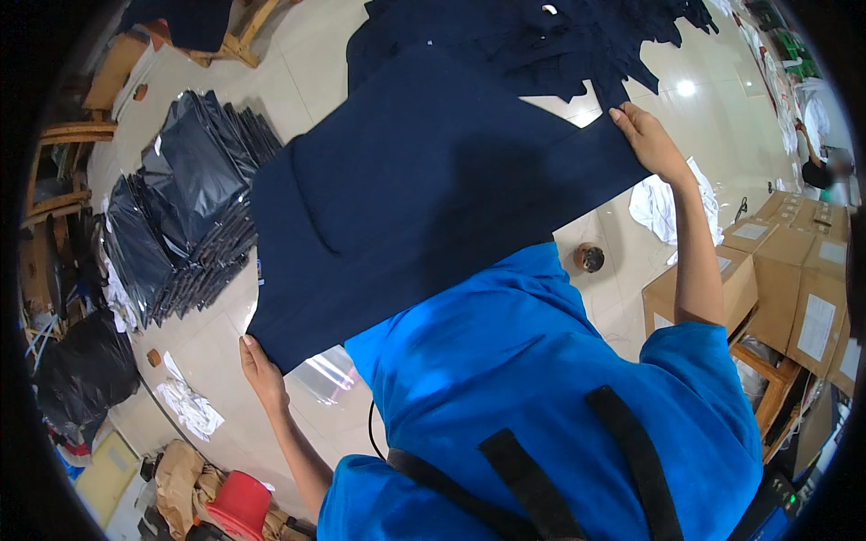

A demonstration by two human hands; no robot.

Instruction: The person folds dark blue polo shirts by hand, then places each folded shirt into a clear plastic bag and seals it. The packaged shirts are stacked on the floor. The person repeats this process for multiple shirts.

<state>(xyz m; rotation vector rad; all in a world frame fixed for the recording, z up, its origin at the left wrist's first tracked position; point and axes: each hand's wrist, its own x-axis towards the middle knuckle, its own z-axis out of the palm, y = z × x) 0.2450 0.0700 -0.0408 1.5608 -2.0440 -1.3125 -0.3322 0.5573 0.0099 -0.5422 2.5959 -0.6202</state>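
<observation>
A dark navy garment (pixel 406 176), likely a shirt, is spread wide in front of my body. My left hand (pixel 264 375) pinches its lower left corner between thumb and fingers. At the opposite end, my right hand (pixel 643 138) grips the cloth near a narrow projecting part at the upper right. A fold runs down the garment's left part, and a shadow falls across its middle. Beyond its far edge lies a heap of similar dark garments (pixel 487 40); where the held cloth ends against that heap is hard to tell.
Left of the garment are stacks of dark pieces in clear plastic (pixel 203 149). Clear plastic sleeves (pixel 325 372) lie below it. Cardboard boxes (pixel 778 270), white cloth (pixel 653 206) and a small round pot-like object (pixel 588 257) are at right. A red plastic container (pixel 240 504) sits lower left. Another person (pixel 822 169) is far right.
</observation>
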